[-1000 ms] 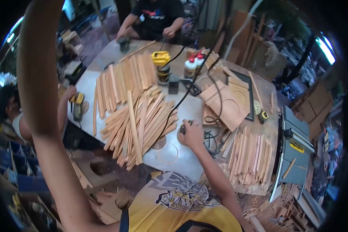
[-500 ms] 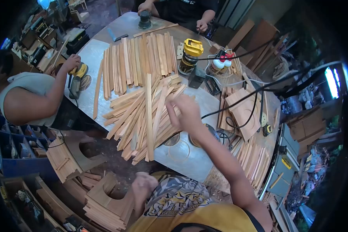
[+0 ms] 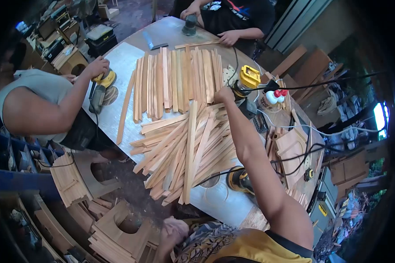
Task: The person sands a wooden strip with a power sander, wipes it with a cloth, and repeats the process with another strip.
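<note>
My right hand (image 3: pixel 224 94) reaches over the table to the lower right end of a row of wooden strips (image 3: pixel 173 79), beside a yellow-topped black device (image 3: pixel 249 77). It looks curled, but its fingers are mostly hidden, and so is anything they hold. A loose, crisscrossed pile of wooden strips (image 3: pixel 180 153) lies nearer to me, its ends jutting past the table edge. My left hand (image 3: pixel 175 230) is low by my lap, away from the pile; its fingers are too blurred to make out.
A person at left has a hand on a yellow sander (image 3: pixel 105 79). Another across the table holds a dark green sander (image 3: pixel 189 25). A yellow-black sander (image 3: pixel 239 179) lies beneath my right arm. Cables cross the right side, near white bottles (image 3: pixel 272 97). Cut boards (image 3: pixel 118 232) are stacked below.
My right hand has moved from above the loose pile to the far row's end. The view has shifted, and the table's contents appear lower and farther right.
</note>
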`<state>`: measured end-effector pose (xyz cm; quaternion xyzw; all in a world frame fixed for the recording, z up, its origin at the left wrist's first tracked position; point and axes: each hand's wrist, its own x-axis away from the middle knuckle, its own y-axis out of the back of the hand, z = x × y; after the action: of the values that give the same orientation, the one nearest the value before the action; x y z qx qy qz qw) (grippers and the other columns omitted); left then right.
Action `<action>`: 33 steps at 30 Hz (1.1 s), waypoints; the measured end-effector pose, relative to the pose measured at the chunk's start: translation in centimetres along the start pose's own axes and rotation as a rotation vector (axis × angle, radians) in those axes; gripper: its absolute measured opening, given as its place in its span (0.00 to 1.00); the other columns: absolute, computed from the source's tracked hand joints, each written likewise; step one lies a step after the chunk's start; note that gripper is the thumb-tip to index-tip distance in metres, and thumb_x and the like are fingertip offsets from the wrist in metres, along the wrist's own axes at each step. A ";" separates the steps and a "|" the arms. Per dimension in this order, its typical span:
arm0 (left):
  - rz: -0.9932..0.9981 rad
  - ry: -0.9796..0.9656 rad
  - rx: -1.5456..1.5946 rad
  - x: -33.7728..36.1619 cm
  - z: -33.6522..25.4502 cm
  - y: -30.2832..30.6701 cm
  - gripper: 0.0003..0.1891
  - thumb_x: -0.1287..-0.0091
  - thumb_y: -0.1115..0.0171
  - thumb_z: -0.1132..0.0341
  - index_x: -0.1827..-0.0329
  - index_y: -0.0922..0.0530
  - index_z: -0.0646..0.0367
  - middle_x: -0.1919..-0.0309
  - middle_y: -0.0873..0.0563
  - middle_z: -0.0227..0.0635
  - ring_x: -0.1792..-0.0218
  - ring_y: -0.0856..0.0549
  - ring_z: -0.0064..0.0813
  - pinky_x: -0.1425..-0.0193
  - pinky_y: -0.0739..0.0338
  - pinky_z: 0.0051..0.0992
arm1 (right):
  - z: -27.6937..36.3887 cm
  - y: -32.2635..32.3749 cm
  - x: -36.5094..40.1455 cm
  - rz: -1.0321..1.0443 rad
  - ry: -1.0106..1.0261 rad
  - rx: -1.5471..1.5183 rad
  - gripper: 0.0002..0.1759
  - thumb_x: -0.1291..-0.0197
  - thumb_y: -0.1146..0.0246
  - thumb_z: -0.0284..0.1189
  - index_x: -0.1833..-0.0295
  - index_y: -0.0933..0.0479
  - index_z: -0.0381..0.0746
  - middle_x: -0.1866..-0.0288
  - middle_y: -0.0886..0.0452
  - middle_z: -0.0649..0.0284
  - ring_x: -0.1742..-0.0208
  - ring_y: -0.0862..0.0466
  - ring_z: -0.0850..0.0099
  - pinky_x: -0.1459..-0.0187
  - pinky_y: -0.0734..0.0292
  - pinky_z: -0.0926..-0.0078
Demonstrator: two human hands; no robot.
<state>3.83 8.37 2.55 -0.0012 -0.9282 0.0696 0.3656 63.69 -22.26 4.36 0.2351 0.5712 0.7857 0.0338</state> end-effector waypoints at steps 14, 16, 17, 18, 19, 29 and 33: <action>-0.092 -0.394 0.357 -7.9 -20.6 -6.4 0.26 0.37 0.51 0.84 0.33 0.31 0.61 0.46 0.19 0.39 0.46 0.15 0.32 0.43 0.17 0.31 | -7.2 -4.2 38.4 0.234 0.564 -1.251 0.14 0.20 0.49 0.31 0.54 0.21 0.34 0.76 0.22 0.63 0.75 0.20 0.73 0.70 0.26 0.72; 0.103 -0.380 0.351 -5.8 -19.7 -8.3 0.29 0.36 0.48 0.83 0.29 0.34 0.63 0.43 0.20 0.41 0.42 0.17 0.33 0.37 0.20 0.32 | -9.6 -3.4 42.1 0.134 0.650 -1.097 0.12 0.22 0.49 0.29 0.53 0.22 0.33 0.73 0.21 0.60 0.72 0.19 0.67 0.67 0.25 0.69; 0.317 -0.365 0.351 -4.5 -19.0 -9.2 0.31 0.35 0.46 0.81 0.25 0.36 0.64 0.40 0.22 0.43 0.37 0.19 0.34 0.32 0.24 0.33 | -10.5 -3.5 43.7 0.017 0.733 -0.928 0.11 0.23 0.48 0.26 0.52 0.22 0.33 0.71 0.20 0.56 0.69 0.17 0.61 0.64 0.23 0.66; 0.294 -0.362 0.341 -3.0 -18.5 -10.4 0.31 0.35 0.46 0.81 0.25 0.36 0.64 0.40 0.22 0.43 0.37 0.19 0.34 0.32 0.24 0.33 | -11.2 -4.4 44.9 0.035 0.736 -0.947 0.11 0.23 0.48 0.26 0.52 0.22 0.33 0.71 0.20 0.56 0.69 0.17 0.61 0.64 0.23 0.66; 0.471 -0.410 0.411 -1.4 -18.0 -11.6 0.35 0.34 0.43 0.78 0.22 0.41 0.66 0.36 0.24 0.45 0.33 0.23 0.35 0.26 0.30 0.34 | -11.9 -5.4 46.0 -0.049 0.741 -1.045 0.10 0.25 0.48 0.24 0.50 0.22 0.32 0.68 0.19 0.53 0.66 0.17 0.55 0.61 0.23 0.63; 0.114 -0.504 -0.300 -2.6 -6.3 -13.7 0.30 0.17 0.49 0.45 0.30 0.31 0.64 0.44 0.19 0.37 0.44 0.21 0.26 0.37 0.25 0.29 | -18.9 -9.2 49.4 0.102 0.654 -0.920 0.12 0.35 0.45 0.24 0.54 0.18 0.30 0.53 0.16 0.36 0.50 0.16 0.38 0.48 0.21 0.47; 0.060 -0.387 -0.128 -1.3 -4.5 -15.2 0.26 0.22 0.36 0.49 0.36 0.26 0.64 0.48 0.17 0.34 0.49 0.20 0.21 0.40 0.24 0.27 | -21.8 -11.1 48.3 0.263 0.680 -0.493 0.12 0.40 0.37 0.34 0.60 0.16 0.35 0.61 0.14 0.41 0.55 0.14 0.40 0.52 0.19 0.46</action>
<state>8.61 -6.17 6.86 -0.0388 -0.9832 0.0203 0.1774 9.60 -22.13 5.06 0.0189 0.3106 0.9287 -0.2016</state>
